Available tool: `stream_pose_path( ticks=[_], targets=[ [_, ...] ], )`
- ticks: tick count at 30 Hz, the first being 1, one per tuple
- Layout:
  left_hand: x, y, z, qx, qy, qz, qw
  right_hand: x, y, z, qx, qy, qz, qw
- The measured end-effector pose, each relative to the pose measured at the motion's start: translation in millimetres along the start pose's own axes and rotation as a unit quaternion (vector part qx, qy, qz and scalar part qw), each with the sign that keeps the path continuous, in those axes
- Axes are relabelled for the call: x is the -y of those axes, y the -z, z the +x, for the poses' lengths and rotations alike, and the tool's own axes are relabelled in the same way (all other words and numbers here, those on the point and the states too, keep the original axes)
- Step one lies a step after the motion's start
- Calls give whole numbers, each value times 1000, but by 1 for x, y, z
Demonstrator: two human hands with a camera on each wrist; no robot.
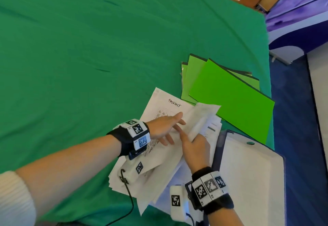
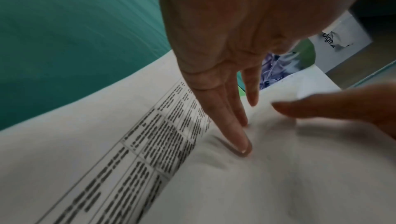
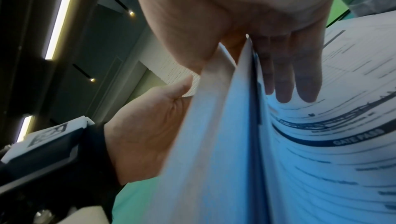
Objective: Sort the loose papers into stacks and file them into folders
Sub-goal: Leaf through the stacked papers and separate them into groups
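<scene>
A messy pile of loose white papers (image 1: 156, 170) lies on the green cloth, and a sheet headed "TASKLIST" (image 1: 165, 105) sits at its far end. My left hand (image 1: 174, 129) rests flat on the pile with straight fingers (image 2: 244, 148) pressing a printed table sheet (image 2: 150, 151). My right hand (image 1: 190, 140) pinches a few lifted sheets (image 3: 214, 143) between thumb and fingers (image 3: 285, 82), baring a "GATE PASS" page (image 3: 342, 143) underneath. Several bright green folders (image 1: 230, 99) lie fanned just beyond the pile. An open dark blue folder (image 1: 218, 147) holding white sheets lies to the right.
The green cloth (image 1: 88, 48) covers the table far to the left and back. The table's right edge runs close behind the folders, with blue floor (image 1: 298, 119) beyond. A black cable (image 1: 131, 204) trails off the pile's near corner.
</scene>
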State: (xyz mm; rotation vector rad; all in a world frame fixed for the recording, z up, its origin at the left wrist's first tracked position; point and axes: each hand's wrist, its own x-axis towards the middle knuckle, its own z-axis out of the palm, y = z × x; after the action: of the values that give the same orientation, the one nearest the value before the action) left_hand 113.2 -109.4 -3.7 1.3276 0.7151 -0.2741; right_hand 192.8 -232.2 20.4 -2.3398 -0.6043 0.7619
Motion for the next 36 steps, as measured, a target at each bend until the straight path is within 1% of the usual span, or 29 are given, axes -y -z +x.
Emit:
stream_pose_path(
  ticks=[1, 2, 3, 4, 5, 6, 7, 9, 10, 12, 15, 16, 18, 19, 20, 22, 23, 24, 25, 26, 27, 28, 29, 30, 31, 32, 34, 36],
  targets=[
    [-2, 3, 4, -29, -18, 29, 999, -1, 0, 3, -12, -13, -3, 1000],
    [-4, 11, 8, -77, -46, 97, 991, -3, 0, 5, -18, -30, -7, 999],
    [-8, 22, 13, -137, -73, 194, 969, -5, 1, 7, -18, -45, 0, 999],
    [-13, 34, 20, -194, -86, 287, 934, -7, 2, 9, -23, -63, 15, 998],
    [-19, 46, 27, -234, -87, 352, 902, -11, 2, 11, -29, -81, 32, 996],
    [-25, 58, 34, -253, -78, 400, 877, -13, 4, 12, -34, -97, 50, 993],
    [-32, 69, 41, -253, -65, 442, 858, -15, 5, 13, -39, -110, 72, 991],
    [-40, 83, 52, -223, -27, 501, 836, -18, 10, 15, -45, -140, 115, 982],
    [-42, 86, 54, -211, -20, 524, 825, -17, 12, 16, -46, -155, 134, 978],
    [-43, 86, 58, -208, -34, 550, 808, -15, 15, 17, -46, -171, 148, 973],
    [-40, 84, 64, -236, -62, 528, 813, -12, 17, 15, -55, -169, 139, 974],
    [-39, 85, 66, -237, -66, 523, 816, -10, 18, 13, -53, -167, 141, 974],
    [-38, 86, 67, -217, -67, 529, 818, -10, 18, 15, -52, -164, 145, 974],
    [-38, 88, 66, -203, -69, 542, 813, -9, 19, 15, -50, -163, 146, 974],
    [-39, 89, 64, -189, -73, 566, 799, -9, 19, 15, -51, -160, 148, 975],
    [-43, 92, 57, -181, -97, 623, 755, -9, 18, 14, -52, -157, 149, 975],
    [-44, 92, 52, -186, -125, 631, 743, -9, 17, 14, -50, -162, 147, 975],
    [-45, 92, 48, -193, -160, 627, 737, -8, 17, 12, -48, -164, 148, 974],
    [-44, 90, 44, -199, -194, 614, 739, -7, 18, 11, -45, -166, 150, 974],
    [-43, 86, 41, -200, -215, 581, 760, -7, 18, 11, -43, -166, 155, 973],
    [-41, 81, 36, -189, -211, 517, 808, -5, 18, 10, -45, -168, 160, 972],
    [-39, 74, 31, -166, -176, 420, 875, -4, 19, 10, -46, -166, 165, 971],
    [-36, 67, 23, -135, -120, 302, 936, -5, 18, 9, -47, -164, 165, 971],
    [-32, 61, 16, -108, -54, 196, 973, -7, 17, 8, -53, -157, 162, 973],
    [-26, 55, 7, -84, 0, 112, 990, -6, 16, 6, -53, -154, 159, 974],
    [-20, 48, -1, -57, 26, 55, 997, -7, 14, 5, -51, -147, 156, 975],
    [-10, 29, -12, 13, 29, 2, 999, -4, 11, 0, -22, -131, 147, 980],
    [-7, 10, -15, 62, 13, 23, 998, 0, 8, -5, 9, -103, 129, 986]
  ],
)
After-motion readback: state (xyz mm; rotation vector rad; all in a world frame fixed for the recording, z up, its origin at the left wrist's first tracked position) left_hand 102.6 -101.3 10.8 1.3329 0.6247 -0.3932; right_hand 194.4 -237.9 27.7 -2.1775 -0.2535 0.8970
